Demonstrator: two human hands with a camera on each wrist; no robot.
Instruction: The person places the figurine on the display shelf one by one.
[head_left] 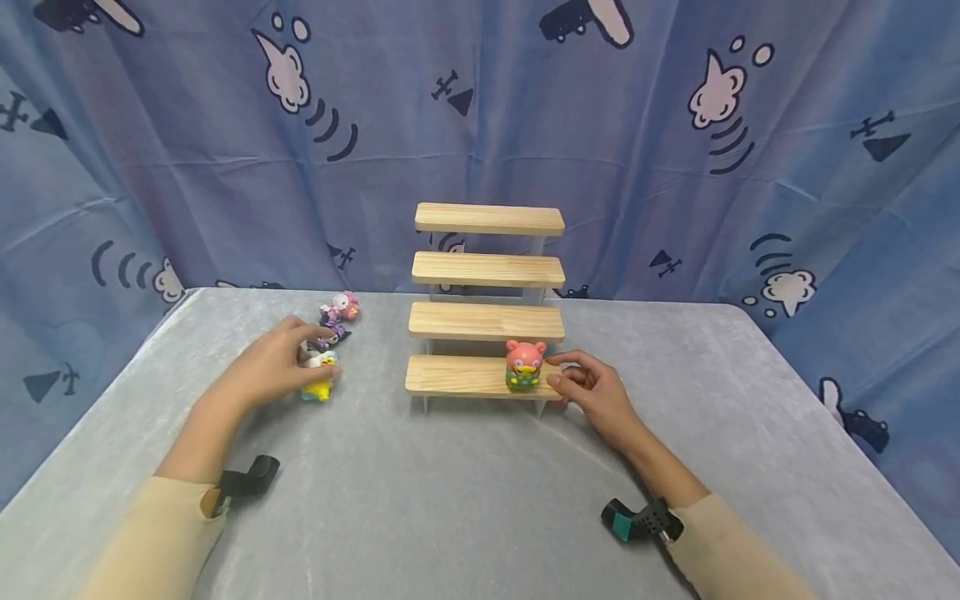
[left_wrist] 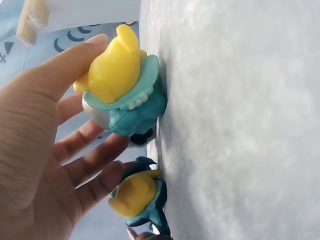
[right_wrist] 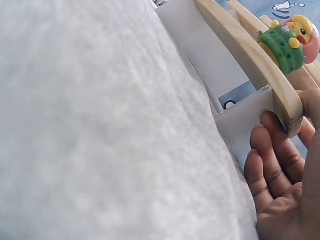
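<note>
My left hand (head_left: 273, 362) is over a small figurine with a white head, yellow body and teal base (left_wrist: 116, 75); its thumb lies across the toy, the fingers spread beyond it. The base touches the tabletop. Just behind stands a purple-and-dark figurine (head_left: 330, 332), and past that a pink one (head_left: 346, 305). My right hand (head_left: 596, 396) holds the right end of the lowest step of a wooden display stand (head_left: 457, 375); the thumb is above the board, the other fingers under it (right_wrist: 275, 170). Beside it on that step sits a pink-and-green figurine (head_left: 523, 365), apart from the fingers.
Three more wooden steps (head_left: 489, 218) rise behind the lowest one on pale supports (right_wrist: 245, 120). A grey cloth-like surface (head_left: 420, 500) covers the table. Behind it hangs a blue patterned curtain (head_left: 510, 125). Each wrist wears a black strap (head_left: 247, 479).
</note>
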